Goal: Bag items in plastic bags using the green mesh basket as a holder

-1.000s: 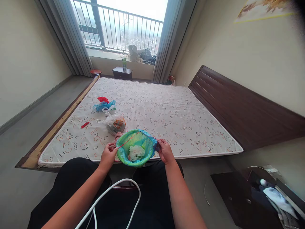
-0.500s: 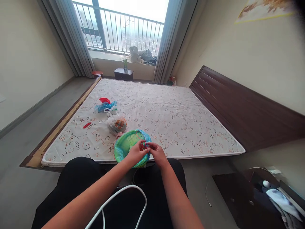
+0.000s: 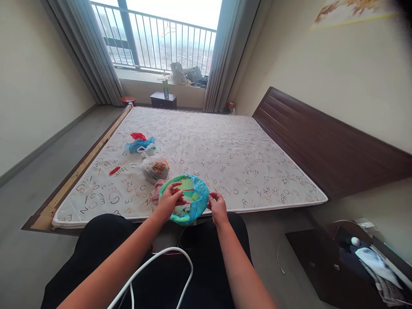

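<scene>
A round green bin (image 3: 187, 184) stands at the near edge of the bed, with a thin blue plastic bag (image 3: 200, 194) over its right side and rim. Red drawstrings stretch across its mouth, and pale crumpled stuff lies inside. My left hand (image 3: 170, 201) is at the left of the bin's mouth, its fingers closed on the red drawstring. At the right rim, the fingertips of my right hand (image 3: 219, 208) pinch the edge of the blue bag. A pink cloth (image 3: 157, 191) lies against the bin's left side.
On the mattress (image 3: 231, 167) are a knotted white bag (image 3: 156, 168), crumpled blue plastic (image 3: 137, 145), a red bag (image 3: 137, 136) and a small red object (image 3: 114, 171). A white cable (image 3: 167, 250) loops over my lap. A dark headboard (image 3: 322, 133) rises at right.
My hands have moved apart: the left went left with the red drawstring, the right to the rim's right side. The blue bag now spreads wider over the bin.
</scene>
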Demonstrator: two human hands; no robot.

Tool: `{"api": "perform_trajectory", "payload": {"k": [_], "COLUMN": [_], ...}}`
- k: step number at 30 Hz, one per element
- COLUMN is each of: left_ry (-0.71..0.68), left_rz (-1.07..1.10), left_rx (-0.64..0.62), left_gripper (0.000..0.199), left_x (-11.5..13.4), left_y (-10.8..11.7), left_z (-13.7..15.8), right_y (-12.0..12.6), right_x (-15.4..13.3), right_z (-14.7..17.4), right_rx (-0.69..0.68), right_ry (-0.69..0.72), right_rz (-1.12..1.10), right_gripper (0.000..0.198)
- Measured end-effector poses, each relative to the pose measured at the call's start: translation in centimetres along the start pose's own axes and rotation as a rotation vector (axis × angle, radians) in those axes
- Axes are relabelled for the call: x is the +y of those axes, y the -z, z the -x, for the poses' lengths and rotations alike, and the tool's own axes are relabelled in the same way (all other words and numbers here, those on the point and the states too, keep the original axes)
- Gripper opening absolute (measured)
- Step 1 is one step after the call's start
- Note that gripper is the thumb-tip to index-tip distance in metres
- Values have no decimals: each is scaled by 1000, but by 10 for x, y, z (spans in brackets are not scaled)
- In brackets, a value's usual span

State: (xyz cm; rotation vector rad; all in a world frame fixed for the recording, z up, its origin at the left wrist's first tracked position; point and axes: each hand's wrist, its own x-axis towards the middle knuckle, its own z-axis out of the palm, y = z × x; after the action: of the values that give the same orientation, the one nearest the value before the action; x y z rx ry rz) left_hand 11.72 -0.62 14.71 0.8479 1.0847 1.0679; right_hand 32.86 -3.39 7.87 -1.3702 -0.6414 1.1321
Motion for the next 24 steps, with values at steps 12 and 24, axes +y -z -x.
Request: {"api": "perform_trajectory", "payload": {"k": [12, 24], "left_ry": [-106, -233], "left_rz": [29, 0], "left_rx": [-24, 60], "left_gripper": [58, 53], "left_x": [35, 62], "left_y": [-11, 9], "left_z": [11, 14], "right_y": [-10, 23], "right_x": [5, 2], "right_z": [38, 16], "right_rx": [-351, -141], "right_ry": [656, 592], "right_rz": [889, 670], "right_gripper": [29, 7]}}
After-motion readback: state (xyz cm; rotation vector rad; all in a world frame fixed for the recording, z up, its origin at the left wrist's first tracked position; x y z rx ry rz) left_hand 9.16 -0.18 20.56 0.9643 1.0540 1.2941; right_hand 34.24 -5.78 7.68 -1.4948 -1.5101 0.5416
